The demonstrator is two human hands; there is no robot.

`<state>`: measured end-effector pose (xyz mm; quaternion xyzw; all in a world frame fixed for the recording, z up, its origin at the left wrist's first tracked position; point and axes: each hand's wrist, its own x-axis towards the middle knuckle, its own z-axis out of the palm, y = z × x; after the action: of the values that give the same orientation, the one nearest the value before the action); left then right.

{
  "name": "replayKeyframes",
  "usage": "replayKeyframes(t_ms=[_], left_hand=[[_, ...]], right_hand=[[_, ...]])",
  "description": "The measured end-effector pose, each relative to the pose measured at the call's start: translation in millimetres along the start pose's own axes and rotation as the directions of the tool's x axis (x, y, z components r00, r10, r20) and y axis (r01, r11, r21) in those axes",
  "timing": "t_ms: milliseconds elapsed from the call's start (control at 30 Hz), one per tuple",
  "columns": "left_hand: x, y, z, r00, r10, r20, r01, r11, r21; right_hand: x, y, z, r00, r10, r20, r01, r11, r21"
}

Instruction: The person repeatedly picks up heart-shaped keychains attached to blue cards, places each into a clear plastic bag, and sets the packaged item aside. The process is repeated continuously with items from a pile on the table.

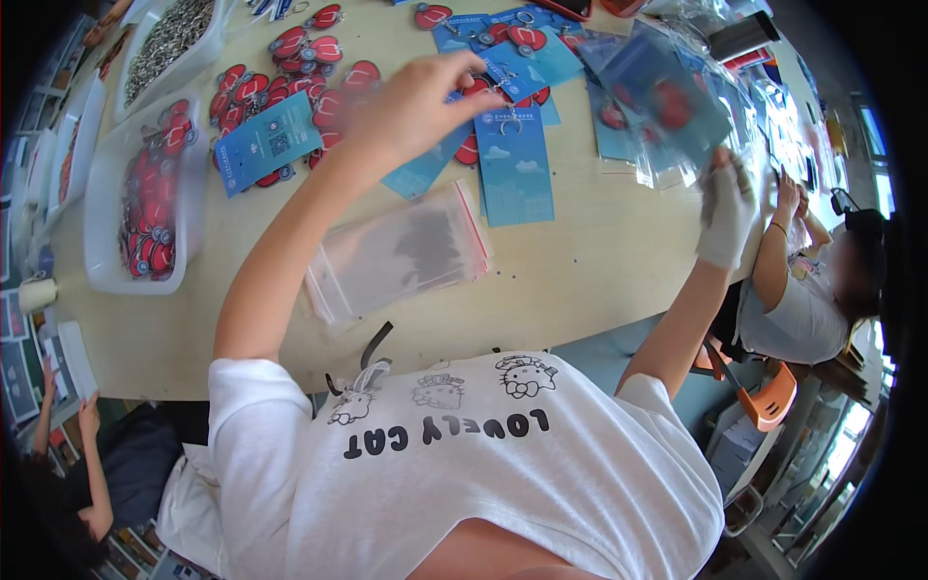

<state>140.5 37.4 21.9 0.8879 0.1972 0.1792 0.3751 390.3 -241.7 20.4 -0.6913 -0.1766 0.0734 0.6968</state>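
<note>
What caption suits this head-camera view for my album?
Left hand near blue cards and red keychains; gloved right hand beside a bagged card.

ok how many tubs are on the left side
3 visible: the metal-parts tub at upper left, the red-charm tub below it in the picture, and a third tub farther left. Others may be hidden at the distorted edge.

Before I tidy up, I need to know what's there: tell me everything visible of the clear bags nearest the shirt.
The clear bags look like a flat stack of thin, glossy plastic, roughly rectangular, with a red line along the right end. A dark patch shows on them; whether print or reflection, I cannot tell. They lie aslant on the pale table, right of the left forearm. Neither the left hand nor the right hand touches them.
</note>
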Motion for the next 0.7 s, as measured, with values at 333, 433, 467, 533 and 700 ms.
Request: replayKeyframes(t_ms=[333, 433, 467, 533, 700], left_hand=[[15.8, -10.2, 48.1, 0.978, -0.052, 0.202, 0.064, 0.996, -0.054], [16.7, 2.2, 19.0, 0.926, -0.040, 0.375, 0.226, 0.855, -0.468], [15.9, 13.2, 8.1, 0.919, -0.018, 0.394, 0.239, 0.820, -0.520], [13.4, 30.9, -11.4, 0.906, 0.022, 0.424, 0.270, 0.741, -0.615], [-3.3, 37.6, -27.7, 0.894, 0.091, 0.439, 0.254, 0.705, -0.662]], right_hand=[[-48.1, 12.3, 75.2, 0.842, 0.003, 0.540, 0.291, 0.840, -0.459], [-53.0, 7.7, 102.5, 0.741, 0.139, 0.657, 0.099, 0.945, -0.312], [-51.7, 8.8, 102.9, 0.689, 0.291, 0.664, -0.101, 0.946, -0.309], [-50.3, 10.0, 104.8, 0.490, 0.536, 0.688, -0.476, 0.825, -0.304], [-70.4, -17.1, 128.0, 0.257, 0.380, 0.888, -0.878, 0.475, 0.050]])
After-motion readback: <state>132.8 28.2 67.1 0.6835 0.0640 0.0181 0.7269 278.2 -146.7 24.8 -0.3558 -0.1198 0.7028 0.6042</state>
